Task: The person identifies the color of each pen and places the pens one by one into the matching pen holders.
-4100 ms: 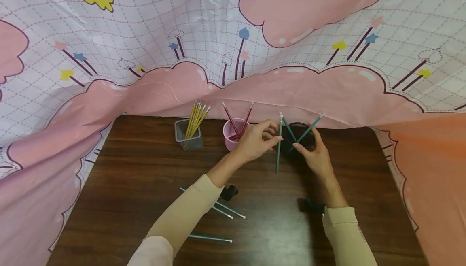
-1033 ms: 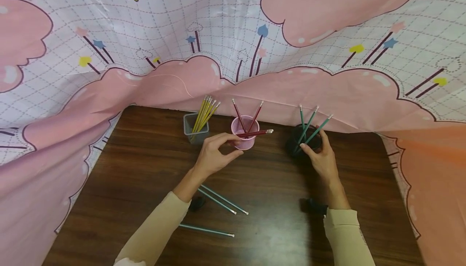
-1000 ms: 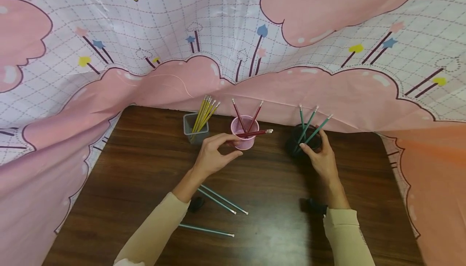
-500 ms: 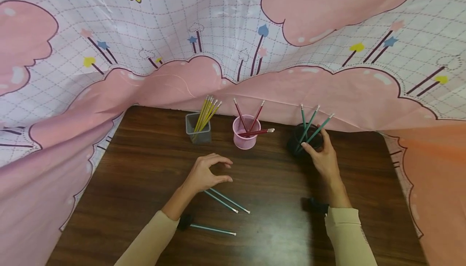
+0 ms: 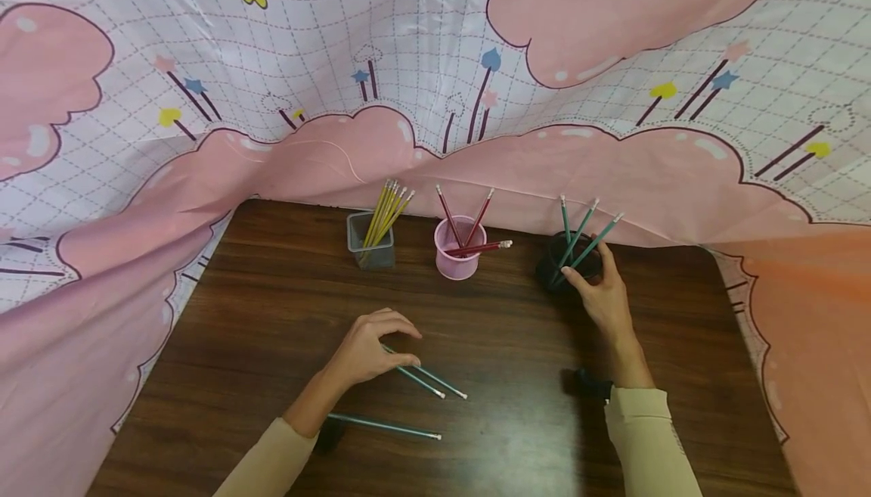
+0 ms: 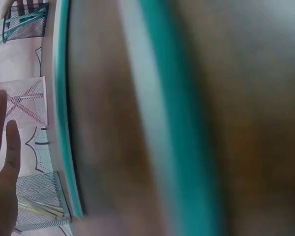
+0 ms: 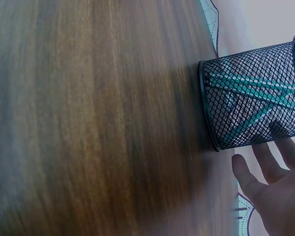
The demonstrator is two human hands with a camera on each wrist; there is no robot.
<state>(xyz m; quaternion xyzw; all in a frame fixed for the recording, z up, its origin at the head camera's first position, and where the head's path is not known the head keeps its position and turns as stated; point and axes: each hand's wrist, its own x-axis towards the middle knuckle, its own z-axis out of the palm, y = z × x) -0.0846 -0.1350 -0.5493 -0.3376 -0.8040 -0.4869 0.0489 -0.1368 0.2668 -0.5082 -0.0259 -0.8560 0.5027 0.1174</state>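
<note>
My left hand reaches over the table with thumb and fingers spread apart and nothing between them. Under its fingertips lie two green pencils side by side, their far ends partly hidden by the hand. Closer to me, a third green pencil lies near the left wrist. In the left wrist view a green pencil crosses close to the camera. My right hand holds the black mesh pencil cup at its right side, thumb at the near rim. Several green pencils lean inside that cup.
A pink mesh cup with red pencils stands mid-back, some lying slanted across its rim. Left of it, a grey square mesh holder contains several yellow pencils. A patterned cloth hangs behind the wooden table.
Earlier, my left hand held a green pencil beside the black cup; that cup now has one more. The left hand then drew back past the pink cup to the loose pencils. The right hand stays put.
</note>
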